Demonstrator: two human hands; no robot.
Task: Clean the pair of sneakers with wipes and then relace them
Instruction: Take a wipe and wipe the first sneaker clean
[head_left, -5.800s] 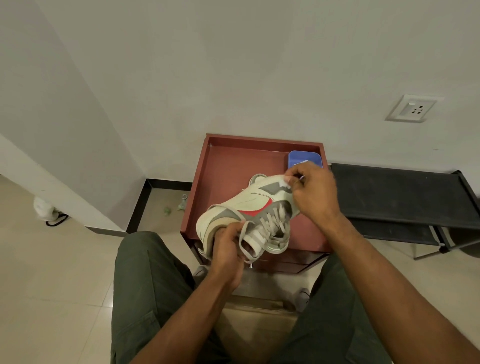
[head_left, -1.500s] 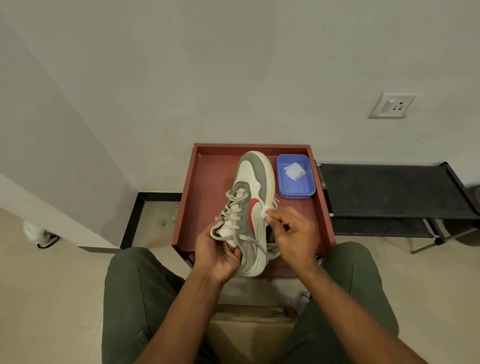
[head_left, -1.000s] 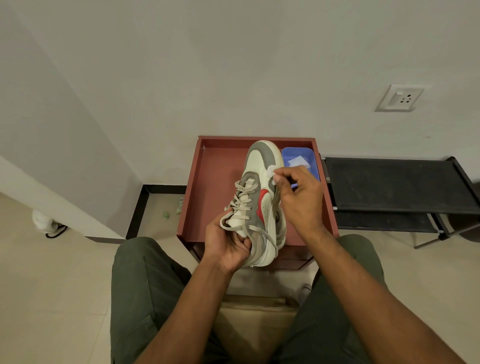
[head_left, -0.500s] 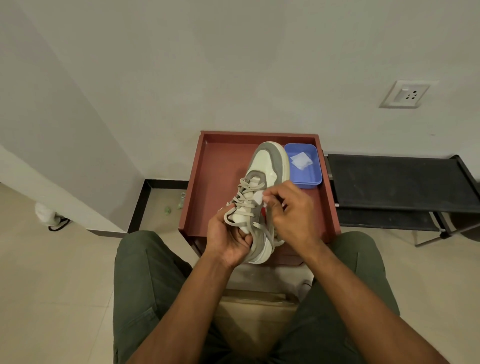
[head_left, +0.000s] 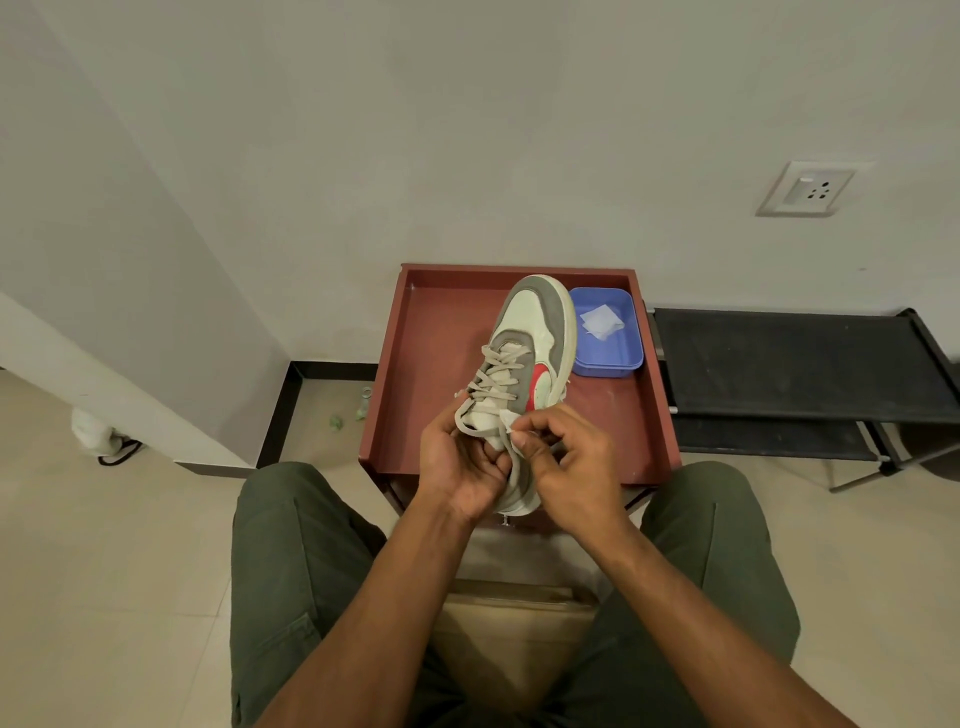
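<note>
A low-cut sneaker (head_left: 530, 353) of smooth cream leather with grey suede-like panels, a red curved patch on its side and a thick pale sole is held above a red-brown bench (head_left: 441, 364), a square top with a raised rim all round. The toe points away from the person and the heel sits down in the hands. Flat beige laces (head_left: 493, 379) cross the tongue in loose rungs, and one slack loop hangs out toward the left. The left hand (head_left: 462, 462) grips the heel end from the left and below, palm turned inward, its fingers curled round the collar of the shoe. The right hand (head_left: 566, 457) comes in from the right with the wrist bent, thumb and forefinger pinched together on a small crumpled white wipe (head_left: 506, 418) pressed against the tongue near the top lace holes; its other fingers are curled loosely behind. At the far right corner of the bench, just beside the shoe's toe, stands a shallow blue plastic tray (head_left: 608, 358) with rounded corners, and a folded white wipe sheet (head_left: 600, 321) lies flat in it. To the right of the bench stands a low black rack (head_left: 795, 358) with a flat matte shelf on thin metal legs. The person sits with both knees in olive-green trousers (head_left: 296, 561) either side of the bench, on pale glossy floor tiles (head_left: 104, 545).
</note>
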